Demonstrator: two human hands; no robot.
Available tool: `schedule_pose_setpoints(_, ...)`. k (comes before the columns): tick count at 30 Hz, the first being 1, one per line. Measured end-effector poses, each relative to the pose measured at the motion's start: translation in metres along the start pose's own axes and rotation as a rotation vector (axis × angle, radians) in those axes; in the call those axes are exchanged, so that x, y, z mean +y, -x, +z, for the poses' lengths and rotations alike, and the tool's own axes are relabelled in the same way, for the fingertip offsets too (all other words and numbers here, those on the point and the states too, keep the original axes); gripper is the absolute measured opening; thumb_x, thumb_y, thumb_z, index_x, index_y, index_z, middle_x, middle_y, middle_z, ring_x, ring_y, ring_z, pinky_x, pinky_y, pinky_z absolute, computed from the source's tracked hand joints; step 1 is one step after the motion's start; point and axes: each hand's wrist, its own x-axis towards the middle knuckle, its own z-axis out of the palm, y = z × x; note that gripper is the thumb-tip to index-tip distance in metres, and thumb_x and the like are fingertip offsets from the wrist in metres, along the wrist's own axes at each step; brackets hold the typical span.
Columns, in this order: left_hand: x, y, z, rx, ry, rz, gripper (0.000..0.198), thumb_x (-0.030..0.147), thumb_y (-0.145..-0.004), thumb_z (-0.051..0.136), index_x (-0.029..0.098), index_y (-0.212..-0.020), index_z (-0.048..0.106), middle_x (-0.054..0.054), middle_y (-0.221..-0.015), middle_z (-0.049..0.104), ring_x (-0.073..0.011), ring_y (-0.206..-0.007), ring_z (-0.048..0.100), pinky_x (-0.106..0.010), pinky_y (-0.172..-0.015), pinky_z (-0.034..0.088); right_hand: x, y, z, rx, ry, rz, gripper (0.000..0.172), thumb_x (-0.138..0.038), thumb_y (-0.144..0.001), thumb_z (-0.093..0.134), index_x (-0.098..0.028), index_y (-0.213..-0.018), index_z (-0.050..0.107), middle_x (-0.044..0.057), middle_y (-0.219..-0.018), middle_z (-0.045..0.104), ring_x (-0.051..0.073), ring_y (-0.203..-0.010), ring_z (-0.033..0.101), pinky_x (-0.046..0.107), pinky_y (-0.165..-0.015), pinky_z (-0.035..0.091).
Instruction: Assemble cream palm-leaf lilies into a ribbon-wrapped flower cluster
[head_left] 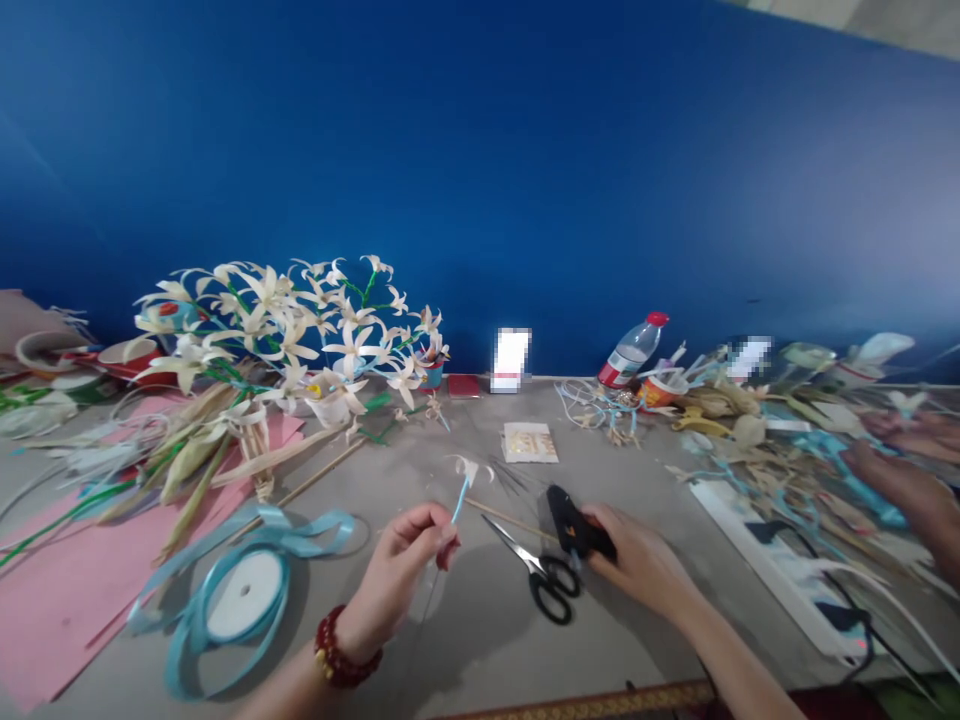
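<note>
My left hand (420, 548) pinches the blue-wrapped stem of a small white artificial flower (468, 468), its bloom pointing up. A thin wire trails below the fingers. My right hand (637, 555) is wrapped round a black glue gun (571, 525), which lies low over the table. Between the hands rest black-handled scissors (536, 572) with their blades slightly apart. Left of my left hand sits a spool of light blue ribbon (246, 592), partly unwound. A small white pad with gold marks (529, 443) lies beyond the scissors.
White artificial flowers (300, 330) stand at the back left above pink paper (60, 620). A white power strip (780, 570) with cables lies to the right, near dried husks (757, 470). A bottle (634, 350) leans at the back. Another person's hand (892, 490) is at far right.
</note>
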Motion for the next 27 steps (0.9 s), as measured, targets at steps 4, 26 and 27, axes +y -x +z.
schedule_pose_setpoints(4, 0.000, 0.001, 0.001, -0.001, -0.004, -0.010, 0.022, 0.034, -0.078, 0.075, 0.016, -0.068, 0.065, -0.001, -0.062, 0.061, -0.0112, -0.056, 0.048, -0.024, -0.057, 0.036, 0.006, -0.013, -0.007, 0.042, 0.067, 0.016, 0.035, -0.022, -0.078, 0.052, -0.020, -0.112, 0.059, 0.011, -0.106, 0.071, 0.028, -0.094, 0.069, 0.038, -0.079, 0.054)
schedule_pose_setpoints(26, 0.002, -0.002, 0.004, -0.011, -0.044, -0.002, 0.018, 0.028, -0.079, 0.069, 0.016, -0.066, 0.066, 0.001, -0.057, 0.058, -0.0112, -0.054, 0.048, -0.024, -0.058, 0.037, -0.166, -0.074, 0.004, 0.019, -1.266, 0.107, 0.032, -0.050, -0.085, 0.064, -0.018, -0.083, 0.069, 0.002, -0.072, 0.067, 0.014, -0.064, 0.061, 0.025, -0.063, 0.052)
schedule_pose_setpoints(27, 0.003, -0.002, 0.004, -0.009, -0.036, -0.010, 0.018, 0.028, -0.079, 0.069, 0.016, -0.066, 0.065, 0.001, -0.057, 0.057, -0.0110, -0.054, 0.048, -0.024, -0.058, 0.037, -0.167, -0.077, 0.007, 0.030, -1.311, 0.121, 0.032, -0.049, -0.084, 0.066, -0.018, -0.080, 0.068, 0.001, -0.071, 0.066, 0.013, -0.063, 0.060, 0.025, -0.063, 0.052)
